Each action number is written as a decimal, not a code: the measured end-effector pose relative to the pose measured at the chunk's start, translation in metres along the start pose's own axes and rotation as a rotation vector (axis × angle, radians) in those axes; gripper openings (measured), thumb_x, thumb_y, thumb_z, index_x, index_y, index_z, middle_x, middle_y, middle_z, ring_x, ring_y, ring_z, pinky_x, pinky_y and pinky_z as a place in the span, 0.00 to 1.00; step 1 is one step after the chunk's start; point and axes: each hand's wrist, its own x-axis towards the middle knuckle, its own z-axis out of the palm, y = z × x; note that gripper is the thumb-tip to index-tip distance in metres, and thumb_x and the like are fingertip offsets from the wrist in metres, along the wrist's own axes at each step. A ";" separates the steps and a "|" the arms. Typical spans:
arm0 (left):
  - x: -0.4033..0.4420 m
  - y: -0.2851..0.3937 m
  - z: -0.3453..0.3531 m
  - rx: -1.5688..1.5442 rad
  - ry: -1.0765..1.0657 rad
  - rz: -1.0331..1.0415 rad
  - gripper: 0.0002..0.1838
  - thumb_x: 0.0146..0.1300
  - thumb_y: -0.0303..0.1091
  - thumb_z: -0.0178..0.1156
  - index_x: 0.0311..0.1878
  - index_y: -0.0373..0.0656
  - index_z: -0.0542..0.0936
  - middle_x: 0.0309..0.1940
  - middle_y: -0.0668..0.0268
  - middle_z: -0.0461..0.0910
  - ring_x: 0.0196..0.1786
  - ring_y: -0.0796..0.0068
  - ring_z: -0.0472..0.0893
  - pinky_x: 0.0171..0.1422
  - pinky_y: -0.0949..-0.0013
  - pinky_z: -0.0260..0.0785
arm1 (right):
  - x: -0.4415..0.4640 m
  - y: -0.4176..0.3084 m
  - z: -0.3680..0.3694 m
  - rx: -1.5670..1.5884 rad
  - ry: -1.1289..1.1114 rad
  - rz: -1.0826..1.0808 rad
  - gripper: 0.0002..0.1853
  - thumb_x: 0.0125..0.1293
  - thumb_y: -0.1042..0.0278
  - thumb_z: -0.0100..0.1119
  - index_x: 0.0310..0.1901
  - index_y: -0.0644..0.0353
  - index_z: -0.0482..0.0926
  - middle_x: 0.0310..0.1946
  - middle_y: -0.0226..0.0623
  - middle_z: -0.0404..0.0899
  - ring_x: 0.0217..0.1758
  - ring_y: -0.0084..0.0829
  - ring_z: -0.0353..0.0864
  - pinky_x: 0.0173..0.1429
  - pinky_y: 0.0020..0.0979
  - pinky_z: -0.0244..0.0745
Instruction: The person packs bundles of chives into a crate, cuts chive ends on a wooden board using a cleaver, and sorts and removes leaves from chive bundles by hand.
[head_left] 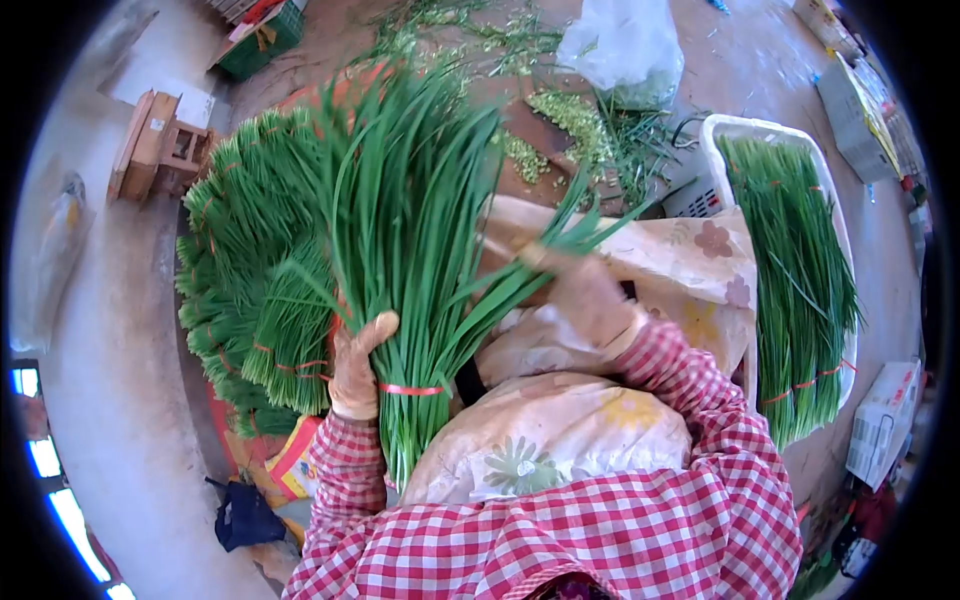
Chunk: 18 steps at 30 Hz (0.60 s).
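Observation:
A large bunch of long green leaves, tied near its lower end with a red band, stands upright over the lap. My left hand grips the bunch from its left side, just above the band, thumb across the leaves. To the right of the bunch, my right hand is blurred by motion, its fingers closed on a few leaves that fan out from the bunch. A flowered apron covers the lap below both hands.
Tied green bunches are piled at the left. A white crate of similar bunches stands at the right. Trimmings and a plastic bag lie ahead. Wooden stool at far left, white box at far right.

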 end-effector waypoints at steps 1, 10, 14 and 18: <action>0.000 -0.006 -0.009 0.356 -0.069 0.219 0.22 0.70 0.41 0.39 0.54 0.37 0.77 0.50 0.58 0.81 0.53 0.64 0.79 0.66 0.62 0.65 | 0.003 -0.011 -0.021 0.004 -0.023 -0.084 0.15 0.63 0.65 0.61 0.50 0.60 0.77 0.42 0.35 0.80 0.47 0.31 0.79 0.56 0.33 0.73; 0.068 0.041 0.031 -0.214 -0.156 -0.279 0.20 0.61 0.35 0.62 0.55 0.39 0.76 0.44 0.62 0.83 0.46 0.65 0.82 0.56 0.62 0.72 | -0.025 -0.150 -0.142 -0.167 0.602 -0.967 0.10 0.67 0.72 0.54 0.48 0.61 0.77 0.47 0.38 0.79 0.47 0.32 0.79 0.57 0.35 0.73; 0.073 0.038 0.030 0.152 -0.242 -0.068 0.20 0.61 0.35 0.62 0.55 0.38 0.77 0.45 0.61 0.83 0.46 0.67 0.82 0.55 0.64 0.73 | -0.048 -0.103 -0.032 -1.026 0.226 -0.647 0.16 0.65 0.75 0.53 0.54 0.57 0.76 0.52 0.39 0.76 0.53 0.27 0.75 0.59 0.30 0.72; 0.053 0.036 0.037 0.188 -0.245 -0.011 0.24 0.60 0.33 0.62 0.59 0.39 0.73 0.51 0.61 0.79 0.52 0.67 0.79 0.60 0.65 0.70 | -0.028 -0.074 0.007 -1.051 -0.028 -0.729 0.17 0.61 0.67 0.63 0.52 0.59 0.78 0.32 0.36 0.83 0.35 0.36 0.83 0.43 0.33 0.78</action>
